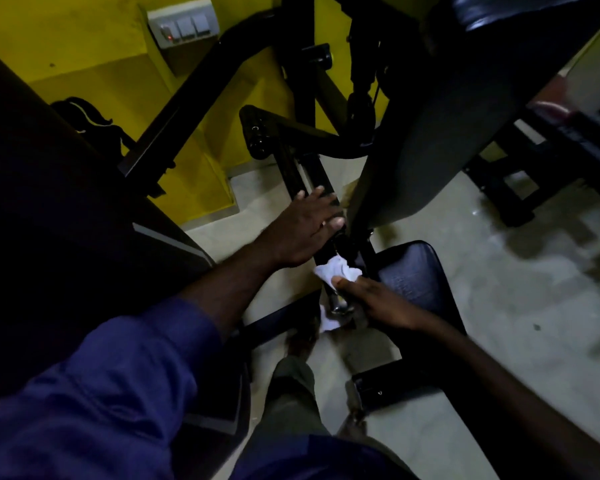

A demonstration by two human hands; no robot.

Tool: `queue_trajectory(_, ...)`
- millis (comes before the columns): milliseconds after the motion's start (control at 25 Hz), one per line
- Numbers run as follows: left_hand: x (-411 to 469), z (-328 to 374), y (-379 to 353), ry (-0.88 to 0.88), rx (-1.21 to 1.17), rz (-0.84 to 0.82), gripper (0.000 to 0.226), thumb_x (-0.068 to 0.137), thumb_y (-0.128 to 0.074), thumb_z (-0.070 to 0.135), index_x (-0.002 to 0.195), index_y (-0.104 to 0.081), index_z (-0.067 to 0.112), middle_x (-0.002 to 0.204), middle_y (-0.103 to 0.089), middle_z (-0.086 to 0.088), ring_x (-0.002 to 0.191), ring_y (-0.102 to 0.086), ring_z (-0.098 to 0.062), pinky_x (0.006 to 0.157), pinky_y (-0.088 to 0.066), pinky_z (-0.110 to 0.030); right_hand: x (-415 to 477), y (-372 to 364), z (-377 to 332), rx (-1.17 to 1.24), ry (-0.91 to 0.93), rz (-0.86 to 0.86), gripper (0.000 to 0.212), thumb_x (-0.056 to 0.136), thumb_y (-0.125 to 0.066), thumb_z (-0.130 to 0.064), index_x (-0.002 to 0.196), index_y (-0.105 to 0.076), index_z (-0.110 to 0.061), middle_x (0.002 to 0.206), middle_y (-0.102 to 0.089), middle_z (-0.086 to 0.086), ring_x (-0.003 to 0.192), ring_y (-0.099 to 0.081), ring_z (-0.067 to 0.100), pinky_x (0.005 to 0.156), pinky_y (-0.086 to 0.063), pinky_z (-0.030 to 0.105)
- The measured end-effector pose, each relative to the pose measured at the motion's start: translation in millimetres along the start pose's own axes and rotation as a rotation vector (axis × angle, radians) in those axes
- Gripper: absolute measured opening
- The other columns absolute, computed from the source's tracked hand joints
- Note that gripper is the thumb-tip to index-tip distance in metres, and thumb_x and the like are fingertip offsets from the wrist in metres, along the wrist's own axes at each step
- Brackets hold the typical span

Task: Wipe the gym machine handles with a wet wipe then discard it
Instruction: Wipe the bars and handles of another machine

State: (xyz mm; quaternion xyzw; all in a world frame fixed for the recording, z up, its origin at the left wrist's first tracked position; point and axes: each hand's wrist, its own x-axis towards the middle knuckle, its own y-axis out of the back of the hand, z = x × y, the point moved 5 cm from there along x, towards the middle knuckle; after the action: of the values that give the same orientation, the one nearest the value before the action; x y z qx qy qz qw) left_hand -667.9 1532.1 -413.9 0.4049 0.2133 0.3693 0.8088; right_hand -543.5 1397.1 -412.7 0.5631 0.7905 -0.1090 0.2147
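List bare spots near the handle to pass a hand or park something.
Free: floor right of the seat pad; smaller strip between left hand and yellow wall. Crowded: handle, where right hand grips the wipe.

Handle bar point(309, 174) runs hemmed between back pad point(430, 140) on the right and slanted frame beam point(191, 98) on the left; open floor point(499, 289) lies beyond seat pad point(413, 271).
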Motion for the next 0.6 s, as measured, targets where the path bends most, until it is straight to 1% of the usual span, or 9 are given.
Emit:
queue_trajectory(40, 9.0, 7.4, -5.0, -0.052, -0.002, -0.022, 0.040, 0.110, -0.041, 0.034, 0.136, -0.062, 0.012, 0.154, -0.051, -0.009, 0.155, -0.029, -0.026, 0.126, -0.011, -0.044, 3.6, 1.9, 3.4, 0.027, -0.031, 0.020, 0.021, 0.102, -0.057, -0.039, 0.103, -0.072, -0.024, 0.103, -0.073, 0.002, 0.097, -0.067, 0.006, 0.090, -0.049, 0.027)
queue_trajectory(120, 27.2, 15.9, -15.5, -0.087, -0.010, -0.016, 0.040, 0.107, -0.042, 0.039, 0.119, -0.069, 0.014, 0.124, -0.067, -0.005, 0.135, -0.053, -0.029, 0.116, -0.030, -0.042, 14.1, 4.4, 8.0, 0.015, -0.025, 0.053, 0.025, 0.104, -0.057, -0.030, 0.111, -0.067, -0.008, 0.100, -0.067, 0.011, 0.092, -0.062, 0.018, 0.083, -0.048, 0.033)
queue_trajectory(160, 33.5, 16.5, -19.4, -0.098, 0.038, 0.042, 0.040, 0.105, -0.042, 0.041, 0.110, -0.072, 0.014, 0.110, -0.070, -0.005, 0.117, -0.063, -0.031, 0.105, -0.041, -0.041, 17.9, 4.2, 5.5, 0.002, 0.030, 0.091, 0.024, 0.103, -0.057, -0.029, 0.109, -0.065, -0.007, 0.098, -0.065, 0.010, 0.090, -0.060, 0.017, 0.081, -0.049, 0.034)
queue_trajectory(240, 37.8, 11.7, -24.6, -0.138, 0.173, 0.183, 0.039, 0.104, -0.046, 0.039, 0.097, -0.074, 0.013, 0.095, -0.074, -0.008, 0.092, -0.069, -0.034, 0.083, -0.050, -0.040, 15.8, 3.3, 0.0, -0.139, 0.175, 0.213, 0.024, 0.102, -0.056, -0.035, 0.105, -0.068, -0.014, 0.097, -0.070, 0.003, 0.089, -0.063, 0.006, 0.083, -0.051, 0.033)
queue_trajectory(320, 36.6, 8.1, -24.4, -0.197, 0.259, 0.229, 0.045, 0.105, -0.041, 0.040, 0.097, -0.076, 0.012, 0.096, -0.077, -0.009, 0.089, -0.071, -0.034, 0.078, -0.054, -0.041, -7.3, -0.9, 3.2, -0.302, 0.308, 0.352, 0.024, 0.107, -0.053, -0.027, 0.121, -0.070, -0.018, 0.112, -0.073, -0.006, 0.103, -0.063, -0.010, 0.090, -0.049, 0.021)
queue_trajectory(360, 36.1, 9.5, -23.8, -0.188, 0.287, 0.209, 0.052, 0.104, -0.036, 0.045, 0.099, -0.078, 0.013, 0.099, -0.077, -0.008, 0.092, -0.071, -0.033, 0.079, -0.054, -0.042, -26.3, -5.1, 9.5, -0.347, 0.366, 0.387, 0.031, 0.108, -0.051, -0.023, 0.137, -0.063, -0.018, 0.129, -0.069, -0.007, 0.118, -0.060, -0.009, 0.099, -0.047, 0.018)
queue_trajectory(440, 36.4, 12.4, -23.8, -0.114, 0.349, 0.127, 0.065, 0.100, -0.024, 0.055, 0.103, -0.078, 0.017, 0.103, -0.078, -0.006, 0.098, -0.071, -0.030, 0.085, -0.053, -0.042, -61.5, -15.0, 29.3, -0.461, 0.445, 0.403, 0.050, 0.108, -0.047, -0.017, 0.157, -0.039, -0.016, 0.156, -0.049, -0.001, 0.140, -0.047, 0.003, 0.113, -0.035, 0.016)
queue_trajectory(520, 36.5, 15.1, -23.6, -0.083, 0.375, 0.125, 0.068, 0.098, -0.022, 0.058, 0.104, -0.079, 0.021, 0.105, -0.078, -0.003, 0.102, -0.070, -0.027, 0.088, -0.052, -0.040, -75.8, -26.8, 49.9, -0.594, 0.444, 0.415, 0.064, 0.105, -0.048, -0.015, 0.163, -0.020, -0.014, 0.164, -0.033, 0.002, 0.142, -0.040, 0.002, 0.111, -0.023, 0.002)
queue_trajectory(600, 35.0, 14.6, -25.0, -0.057, 0.367, 0.123, 0.065, 0.098, -0.026, 0.060, 0.098, -0.080, 0.022, 0.102, -0.079, 0.000, 0.101, -0.071, -0.024, 0.087, -0.051, -0.039, -65.0, -42.9, 46.0, -0.436, 0.330, 0.408, 0.069, 0.107, -0.048, -0.020, 0.164, -0.010, -0.014, 0.165, -0.025, -0.005, 0.140, -0.031, -0.008, 0.106, -0.016, -0.004)
